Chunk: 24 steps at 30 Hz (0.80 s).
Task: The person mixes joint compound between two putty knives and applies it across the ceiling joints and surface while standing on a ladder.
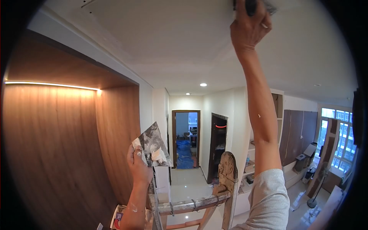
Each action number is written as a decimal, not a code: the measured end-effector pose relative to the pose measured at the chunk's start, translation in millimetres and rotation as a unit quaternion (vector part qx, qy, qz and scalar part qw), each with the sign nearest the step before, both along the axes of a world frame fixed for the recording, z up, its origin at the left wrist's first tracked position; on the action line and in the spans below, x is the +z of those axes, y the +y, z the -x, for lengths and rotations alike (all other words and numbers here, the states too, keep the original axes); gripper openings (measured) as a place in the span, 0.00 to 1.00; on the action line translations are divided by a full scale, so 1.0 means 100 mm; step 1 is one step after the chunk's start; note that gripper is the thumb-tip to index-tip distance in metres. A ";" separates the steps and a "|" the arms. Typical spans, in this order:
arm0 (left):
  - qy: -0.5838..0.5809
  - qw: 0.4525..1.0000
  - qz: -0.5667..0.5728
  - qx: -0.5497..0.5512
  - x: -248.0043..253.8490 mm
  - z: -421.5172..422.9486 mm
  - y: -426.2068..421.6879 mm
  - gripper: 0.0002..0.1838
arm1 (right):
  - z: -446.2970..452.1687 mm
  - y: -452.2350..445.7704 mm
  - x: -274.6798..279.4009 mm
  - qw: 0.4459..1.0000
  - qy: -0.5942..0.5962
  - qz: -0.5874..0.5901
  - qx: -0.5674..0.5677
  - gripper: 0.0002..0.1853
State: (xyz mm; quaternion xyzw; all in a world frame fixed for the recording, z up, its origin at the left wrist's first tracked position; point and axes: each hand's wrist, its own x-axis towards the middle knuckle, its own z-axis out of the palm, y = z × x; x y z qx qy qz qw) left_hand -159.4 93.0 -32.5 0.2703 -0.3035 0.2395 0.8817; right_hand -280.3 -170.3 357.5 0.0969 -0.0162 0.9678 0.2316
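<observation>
Dark-grey, thin, four-cornered board (pixel 147 135), smeared w/ white paste, is in the L hand (pixel 140 163), which is closed on its left edge; the board is tilted. A thick white lump of paste (pixel 158 155) sits on it near the lower edge.

The R hand (pixel 251 32) is raised high, fingers closed round a black-handled flat tool (pixel 251 7), just by the smooth white ceiling (pixel 172 46). The tool is partly cut off by the top of the view, so I cannot tell if its blade touches the ceiling. A light-grey cloth sleeve (pixel 270 199) covers the R upper arm.

Lower down, b/w both arms, stands a worn, stained stepladder (pixel 228 172) w/ a round-topped right upright & a crossbar. At left is a brown wood-panelled recess (pixel 50 145) w/ a bright light strip (pixel 53 85) along its top edge. Farther back, a brown-framed doorway (pixel 174 140) shows blue sheeting (pixel 184 155) on the floor.
</observation>
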 end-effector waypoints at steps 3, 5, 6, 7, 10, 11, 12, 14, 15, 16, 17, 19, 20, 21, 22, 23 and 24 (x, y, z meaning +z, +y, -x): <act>-0.024 0.999 -0.028 0.010 -0.02 -0.03 0.04 0.13 | -0.40 -0.06 -0.27 0.990 0.131 0.001 -0.049 0.28; -0.033 0.999 -0.035 0.014 -0.03 -0.06 0.05 0.13 | -0.45 -0.04 -0.44 0.985 0.170 -0.024 0.034 0.31; -0.033 0.999 -0.028 0.012 -0.02 -0.07 0.04 0.13 | -0.42 -0.05 -0.49 0.983 0.166 -0.019 0.078 0.31; -0.031 0.999 -0.022 0.010 -0.04 -0.06 0.03 0.13 | -0.40 -0.05 -0.52 0.979 0.164 -0.014 0.122 0.31; -0.007 1.000 0.001 0.001 -0.02 0.02 0.00 0.13 | 0.00 0.16 -0.43 0.949 0.111 0.025 0.294 0.25; -0.012 1.000 -0.004 0.004 -0.03 0.02 0.02 0.13 | 0.06 0.21 -0.37 0.937 0.091 0.041 0.334 0.25; -0.019 1.000 -0.010 0.005 -0.03 -0.01 0.02 0.13 | 0.08 0.17 -0.26 0.926 0.115 0.139 0.331 0.25; -0.028 0.999 -0.016 0.012 0.00 -0.03 0.02 0.13 | 0.02 0.39 -0.19 0.943 0.118 0.081 0.301 0.26; -0.027 0.999 -0.019 0.018 0.01 -0.03 0.02 0.13 | -0.04 0.58 -0.17 0.949 0.119 0.052 0.287 0.26; -0.023 0.999 -0.023 0.023 -0.01 -0.03 0.02 0.13 | -0.12 0.85 -0.21 0.938 0.149 0.038 0.310 0.26; -0.022 0.999 -0.019 0.016 -0.04 -0.06 0.03 0.14 | -0.20 1.10 -0.26 0.927 0.179 0.022 0.330 0.27; -0.022 1.000 -0.011 0.000 -0.08 -0.13 0.05 0.16 | -0.53 1.25 -0.18 0.948 0.211 -0.030 0.234 0.33; -0.013 1.000 -0.018 0.001 -0.06 -0.07 0.04 0.15 | -0.52 1.28 -0.27 0.956 0.209 0.014 0.203 0.33; -0.003 1.000 -0.022 0.005 -0.01 0.06 0.02 0.14 | -0.47 1.34 -0.42 0.961 0.207 0.061 0.174 0.33; 0.005 1.000 -0.025 0.009 0.03 0.13 0.02 0.14 | -0.43 1.41 -0.50 0.963 0.201 0.110 0.144 0.33; 0.003 1.000 -0.011 0.004 0.02 0.11 0.02 0.14 | -0.41 1.45 -0.48 0.971 0.168 0.115 0.127 0.32; 0.000 1.000 0.002 0.000 0.00 0.05 0.01 0.14 | -0.38 1.46 -0.45 0.978 0.133 0.119 0.110 0.31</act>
